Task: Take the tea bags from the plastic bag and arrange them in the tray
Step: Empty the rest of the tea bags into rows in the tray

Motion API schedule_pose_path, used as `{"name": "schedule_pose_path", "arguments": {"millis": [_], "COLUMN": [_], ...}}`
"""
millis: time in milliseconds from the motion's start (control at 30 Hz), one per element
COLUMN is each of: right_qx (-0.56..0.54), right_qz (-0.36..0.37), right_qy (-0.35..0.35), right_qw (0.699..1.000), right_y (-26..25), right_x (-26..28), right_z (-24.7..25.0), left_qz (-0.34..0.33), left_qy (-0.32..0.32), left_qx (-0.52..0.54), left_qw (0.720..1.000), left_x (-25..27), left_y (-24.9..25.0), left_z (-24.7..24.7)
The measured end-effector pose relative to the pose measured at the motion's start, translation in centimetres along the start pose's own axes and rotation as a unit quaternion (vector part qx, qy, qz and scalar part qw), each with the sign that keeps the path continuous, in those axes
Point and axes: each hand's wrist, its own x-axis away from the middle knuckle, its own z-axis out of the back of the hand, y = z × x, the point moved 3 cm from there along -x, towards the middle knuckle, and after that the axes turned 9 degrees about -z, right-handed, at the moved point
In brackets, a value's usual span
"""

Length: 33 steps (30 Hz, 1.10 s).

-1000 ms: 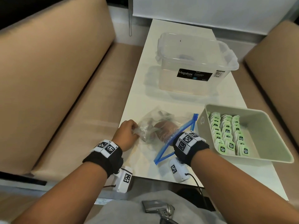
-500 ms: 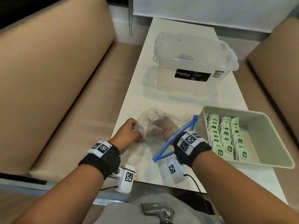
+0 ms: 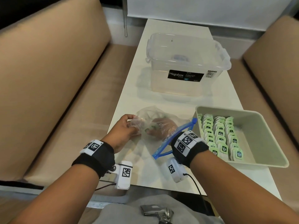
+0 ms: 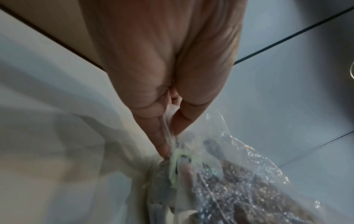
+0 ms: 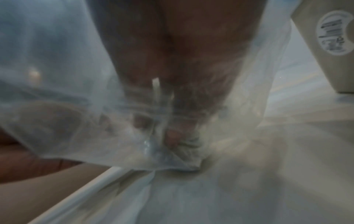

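The clear plastic bag (image 3: 150, 120) with a blue zip strip lies crumpled just left of the tray (image 3: 267, 147), mouth open. The pale green tray holds three neat rows of green-labelled tea bags (image 3: 220, 136) standing against its left wall

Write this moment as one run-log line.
left hand: pinches plastic bag | right hand: inside bag, reaching tea bags | tray: partly filled

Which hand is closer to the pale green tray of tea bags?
Right. The right hand is inside the clear plastic bag beside the pale green tray; the left hand pinches the bag's far end.
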Motion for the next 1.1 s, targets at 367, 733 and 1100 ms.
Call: {"name": "schedule_pose_path", "arguments": {"millis": [367,733,1100], "right_qx": [-0.044,0.01,0.103], "right_qz": [0.026,-0.017,-0.052], "right_qy": [0.091,0.106,0.108], "right_qw": [0.995,0.994,0.987], "right_y": [-0.1,2.3,2.2], "right_x": [2.8,5.1,7.8], "right_z": [5.6,9.0,10.3], "left_qz": [-0.011,-0.041,-0.087], "left_qy": [0.103,0.154,0.14], "left_qx": [-0.013,-0.119,-0.383], "left_qw": [0.995,0.98,0.909], "left_x": [-1.8,-2.9,-1.8], "left_y": [0.7,0.6,3.3], "left_z": [1.4,2.0,2.2]}}
